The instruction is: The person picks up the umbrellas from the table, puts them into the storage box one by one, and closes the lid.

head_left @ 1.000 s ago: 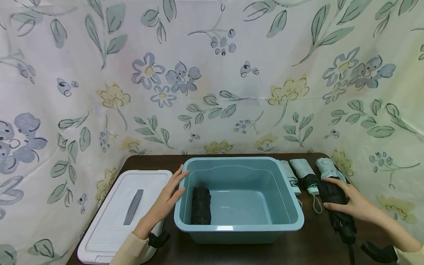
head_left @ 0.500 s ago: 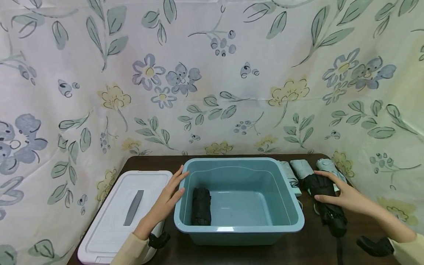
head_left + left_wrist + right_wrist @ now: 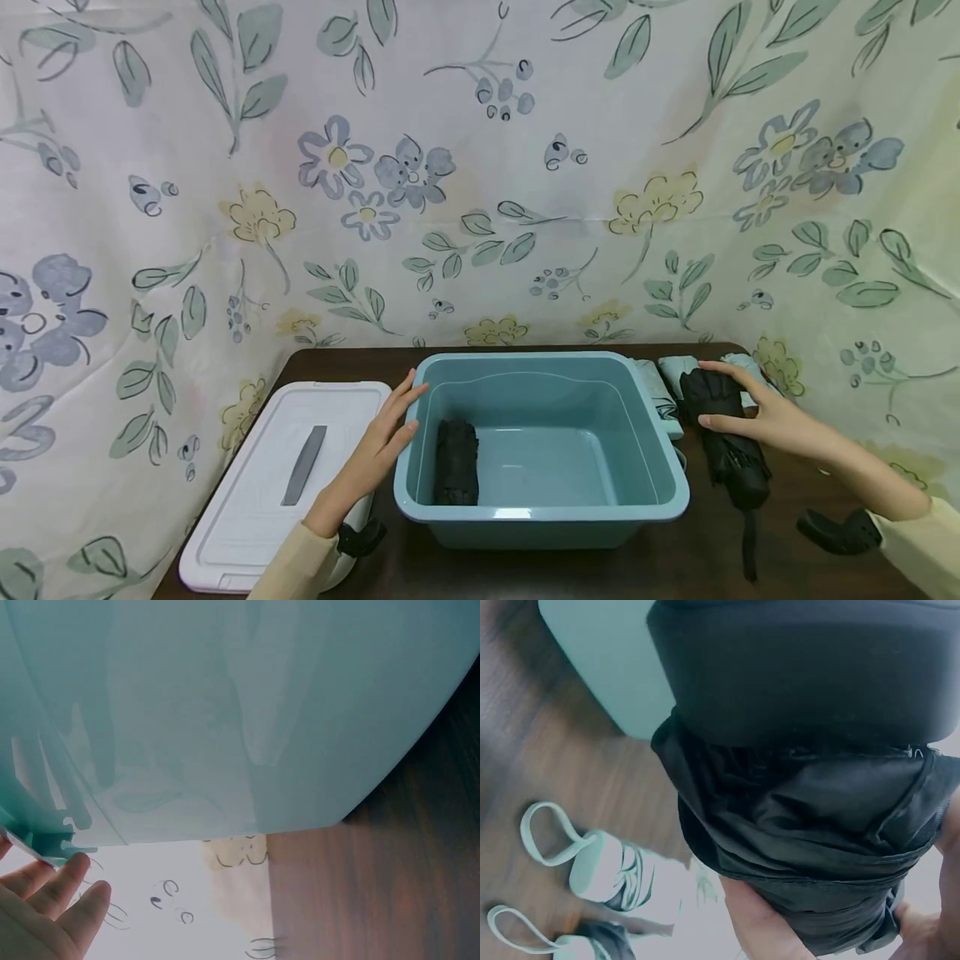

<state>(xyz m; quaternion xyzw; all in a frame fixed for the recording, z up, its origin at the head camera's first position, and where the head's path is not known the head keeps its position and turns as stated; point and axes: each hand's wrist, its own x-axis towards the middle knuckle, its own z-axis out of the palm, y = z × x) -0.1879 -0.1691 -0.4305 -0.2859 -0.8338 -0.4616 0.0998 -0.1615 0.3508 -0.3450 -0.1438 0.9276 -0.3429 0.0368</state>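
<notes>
My right hand (image 3: 780,421) grips a folded black umbrella (image 3: 731,467), its handle pointing toward me and the wrist strap hanging down. In the right wrist view the same umbrella's dark cloth and broad handle end fill the upper right, with fingers on both sides of the cloth. My left hand (image 3: 375,446) rests on the left rim of a blue-green plastic tub (image 3: 540,513), fingers extended over the edge. The left wrist view shows its fingertips at the tub's rim. Another dark rolled bundle (image 3: 456,467) lies inside the tub, along its left wall.
Pale green folded umbrellas (image 3: 654,387) lie right of the tub, partly hidden by the held umbrella; two show wrist loops (image 3: 551,832) in the right wrist view. Left of the tub sits a white lidded box (image 3: 247,467) with a grey handle. Floral cloth (image 3: 487,167) hangs behind the table.
My right hand has carried the black umbrella leftward and a little farther back, from the far right pale umbrella toward the tub. The left hand stays on the rim.
</notes>
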